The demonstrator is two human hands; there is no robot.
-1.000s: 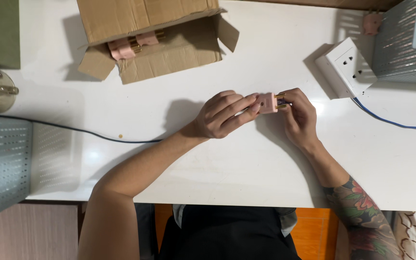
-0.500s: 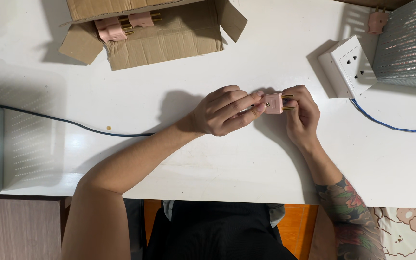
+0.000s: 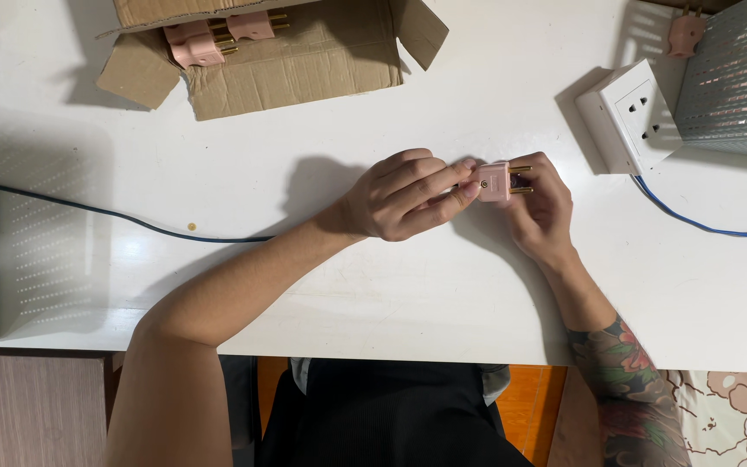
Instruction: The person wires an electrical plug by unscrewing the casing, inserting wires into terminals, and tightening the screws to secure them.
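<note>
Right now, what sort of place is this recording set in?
Probably a small assembly or testing bench for electrical plugs. Both hands hold a pink plug over a white table; a cardboard box holds more pink plugs, and a white socket block on a blue cable sits nearby.

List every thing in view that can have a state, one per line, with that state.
Pink plug: held between both hands above the table, brass pins pointing right.
Left hand: fingers closed on the plug.
Right hand: gripping the plug's pin end.
Cardboard box: open, flaps spread, pink plugs inside.
White socket block: nothing plugged in, blue cable attached.
Black cable: lying slack across the table.
</note>
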